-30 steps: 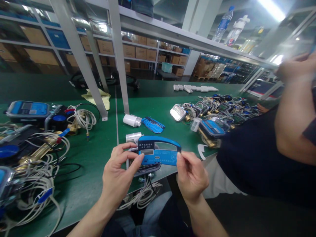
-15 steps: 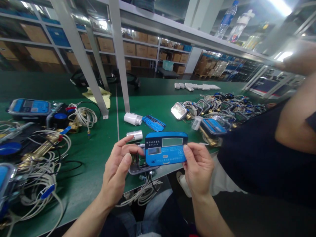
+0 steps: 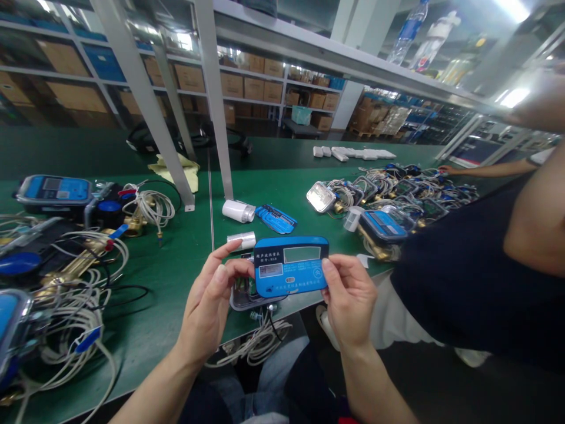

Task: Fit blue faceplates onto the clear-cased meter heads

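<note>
Above the near edge of a green worktop, a blue panel faces the wearer, its corners rounded, its upper left dark with white lettering, a wide window at upper right, a smaller one at left and an oval slot low in the middle. The right hand pinches the panel's right end between thumb and fingers; the left hand is spread, thumb away from the fingers, one fingertip at the left end, though contact cannot be told. Partly hidden beneath, an open case sits at the worktop's near edge, something green inside, a coil of pale cable hanging below. Toward the worktop's left end, a black case shows a blue face under its clear lid; another lidded case, also blue-faced, rests near the front edge to the right. Behind the hands, two white cylinders lie sideways, contents unseen.
</note>
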Motion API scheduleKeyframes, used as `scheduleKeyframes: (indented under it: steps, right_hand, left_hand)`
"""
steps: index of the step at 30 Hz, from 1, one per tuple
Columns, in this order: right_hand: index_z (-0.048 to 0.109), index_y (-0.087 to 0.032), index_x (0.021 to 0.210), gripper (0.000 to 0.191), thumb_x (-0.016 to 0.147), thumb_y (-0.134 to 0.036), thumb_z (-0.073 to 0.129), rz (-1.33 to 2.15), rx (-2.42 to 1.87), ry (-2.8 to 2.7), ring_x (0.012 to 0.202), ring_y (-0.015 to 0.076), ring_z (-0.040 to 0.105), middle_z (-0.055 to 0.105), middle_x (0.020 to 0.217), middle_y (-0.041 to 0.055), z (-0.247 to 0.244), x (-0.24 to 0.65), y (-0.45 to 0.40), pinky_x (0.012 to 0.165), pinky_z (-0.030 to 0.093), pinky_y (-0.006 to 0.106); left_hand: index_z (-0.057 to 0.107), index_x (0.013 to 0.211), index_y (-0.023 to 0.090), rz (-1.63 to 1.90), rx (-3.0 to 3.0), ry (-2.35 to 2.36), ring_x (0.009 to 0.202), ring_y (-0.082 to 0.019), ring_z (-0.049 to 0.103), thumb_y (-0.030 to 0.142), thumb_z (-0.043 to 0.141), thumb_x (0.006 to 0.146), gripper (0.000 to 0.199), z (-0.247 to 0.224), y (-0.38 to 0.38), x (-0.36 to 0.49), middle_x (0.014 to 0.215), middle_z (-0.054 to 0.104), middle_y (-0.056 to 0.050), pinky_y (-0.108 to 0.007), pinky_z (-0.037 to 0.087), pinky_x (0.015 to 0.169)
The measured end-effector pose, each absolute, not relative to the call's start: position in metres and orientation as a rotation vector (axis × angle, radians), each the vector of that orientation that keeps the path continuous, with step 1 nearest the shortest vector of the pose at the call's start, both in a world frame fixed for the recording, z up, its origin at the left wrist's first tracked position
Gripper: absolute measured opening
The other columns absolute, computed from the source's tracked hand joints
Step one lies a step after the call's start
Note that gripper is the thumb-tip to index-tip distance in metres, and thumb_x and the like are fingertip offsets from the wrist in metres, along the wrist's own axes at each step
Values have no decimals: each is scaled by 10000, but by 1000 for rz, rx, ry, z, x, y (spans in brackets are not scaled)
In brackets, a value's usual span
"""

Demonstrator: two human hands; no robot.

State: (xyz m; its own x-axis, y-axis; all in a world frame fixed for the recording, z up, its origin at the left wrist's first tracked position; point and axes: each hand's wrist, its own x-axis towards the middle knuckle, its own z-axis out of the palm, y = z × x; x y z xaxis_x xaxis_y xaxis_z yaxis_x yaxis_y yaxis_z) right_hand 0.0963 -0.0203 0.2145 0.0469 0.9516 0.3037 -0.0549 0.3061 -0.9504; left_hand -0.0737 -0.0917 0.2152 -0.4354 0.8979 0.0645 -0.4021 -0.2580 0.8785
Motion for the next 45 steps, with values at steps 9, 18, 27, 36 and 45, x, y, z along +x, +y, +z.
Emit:
scheduleKeyframes:
  steps: [9, 18, 27, 36, 45]
  right_hand:
    - [616, -194, 793, 174, 851, -339, 693, 990, -955, -1279, 420, 72, 403, 504, 557, -65, 215, 95, -20, 373, 329, 198]
    - [619, -195, 802, 165, 858, -334, 686, 981, -962, -1284, 424, 72, 397, 495, 562, -67, 212, 96, -18, 384, 333, 201]
    - [620, -195, 797, 163, 857, -330, 690, 992, -967, -1285, 423, 72, 400, 493, 558, -68, 213, 95, -19, 391, 337, 205]
    - [624, -189, 798, 159, 854, -322, 692, 987, -968, -1301, 430, 72, 413, 504, 563, -63, 211, 97, -18, 392, 340, 198]
    - [620, -187, 792, 162, 854, -327, 674, 965, -978, -1334, 428, 71, 410, 499, 552, -65, 213, 96, -17, 385, 335, 186]
  left_hand:
    - [506, 1251, 171, 1825, 748, 1038, 783, -177, 604, 533, 601, 868, 535, 213, -92, -75, 805, 683, -24, -292, 465, 760]
    - [497, 1249, 176, 1830, 768, 1034, 796, -174, 599, 525, 584, 883, 513, 214, -93, -75, 809, 683, -20, -289, 454, 774]
    - [483, 1269, 168, 1819, 746, 1045, 816, -190, 589, 531, 589, 875, 546, 212, -92, -74, 811, 670, -26, -307, 436, 782]
    - [491, 1263, 165, 1824, 783, 1054, 817, -175, 594, 517, 575, 890, 520, 212, -92, -74, 810, 677, -23, -291, 443, 795]
    - [501, 1257, 170, 1826, 794, 1056, 815, -161, 598, 500, 603, 882, 510, 209, -92, -77, 820, 675, -17, -268, 469, 802]
